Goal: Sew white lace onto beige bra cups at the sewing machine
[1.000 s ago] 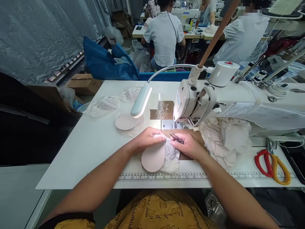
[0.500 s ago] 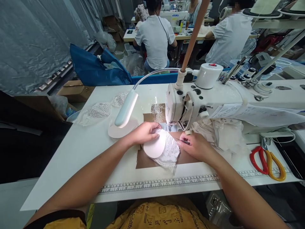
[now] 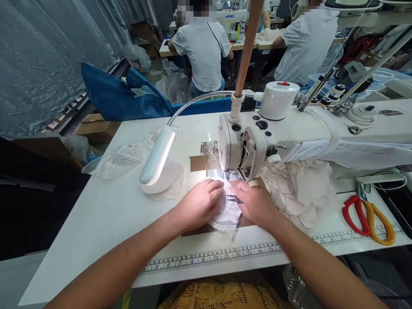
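On the near worktop [image 3: 106, 214], the left hand [image 3: 203, 201] rests bent fingers, pinching or not I cannot tell, on white lace [image 3: 227, 216], while at its right edge the right hand [image 3: 256, 201] clasps dark snips [image 3: 238, 200] between its fingers.

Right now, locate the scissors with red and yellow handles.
In the head view, the scissors lie at the right side of the tabletop, just right of the pale fabric pile, partly over the ruler strip.
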The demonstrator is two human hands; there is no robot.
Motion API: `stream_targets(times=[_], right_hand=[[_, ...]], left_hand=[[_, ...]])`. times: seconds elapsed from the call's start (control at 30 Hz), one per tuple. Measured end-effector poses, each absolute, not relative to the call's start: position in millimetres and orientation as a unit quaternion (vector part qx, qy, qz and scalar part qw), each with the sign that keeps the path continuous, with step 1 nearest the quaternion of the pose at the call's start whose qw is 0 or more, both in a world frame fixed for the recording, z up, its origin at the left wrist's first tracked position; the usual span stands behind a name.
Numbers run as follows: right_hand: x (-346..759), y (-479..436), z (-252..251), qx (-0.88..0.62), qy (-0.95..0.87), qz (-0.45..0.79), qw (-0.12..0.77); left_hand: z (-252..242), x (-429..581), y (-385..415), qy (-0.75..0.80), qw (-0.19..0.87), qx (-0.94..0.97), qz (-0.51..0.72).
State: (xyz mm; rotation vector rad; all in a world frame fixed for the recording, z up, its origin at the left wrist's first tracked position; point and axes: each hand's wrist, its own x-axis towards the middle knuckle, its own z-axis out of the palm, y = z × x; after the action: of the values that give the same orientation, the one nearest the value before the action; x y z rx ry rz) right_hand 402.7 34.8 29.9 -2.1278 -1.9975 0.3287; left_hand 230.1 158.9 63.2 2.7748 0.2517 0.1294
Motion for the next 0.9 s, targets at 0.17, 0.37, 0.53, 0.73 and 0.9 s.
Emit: stream_targets(times=[0.17, 0.37, 0.53, 0.73, 0.9], right_hand=[[398.3, 34.8, 30.4, -0.731, -0.668, 0.1, 0.097], [394.6, 35.3, 29.8, -0.74, -0.662, 0.088, 0.08], [395.5, 34.7, 30.7, -0.737, -0.666, 0.085, 0.075], [397.8, 31.1, 32.6, -0.7, -0.704, 0.075, 0.092], [397.1, 31.8, 31.5, -0.698, -0.707, 0.059, 0.095]], left_hand=[[57.6, 230.3, 165.1, 0.079, 0.149, 0.985, 0.036], [51.7, 232.5, 180.7, 0.031, 0.148, 0.986, 0.068], [51.0, 234.1, 192.5, 0.013, 0.151, 0.988, 0.041], [51.7, 232.1, 197.9, -0.001, 0.143, 0.989, 0.048], [46.4, 230.6, 200.5, -0.003, 0.147, 0.988, 0.057]])
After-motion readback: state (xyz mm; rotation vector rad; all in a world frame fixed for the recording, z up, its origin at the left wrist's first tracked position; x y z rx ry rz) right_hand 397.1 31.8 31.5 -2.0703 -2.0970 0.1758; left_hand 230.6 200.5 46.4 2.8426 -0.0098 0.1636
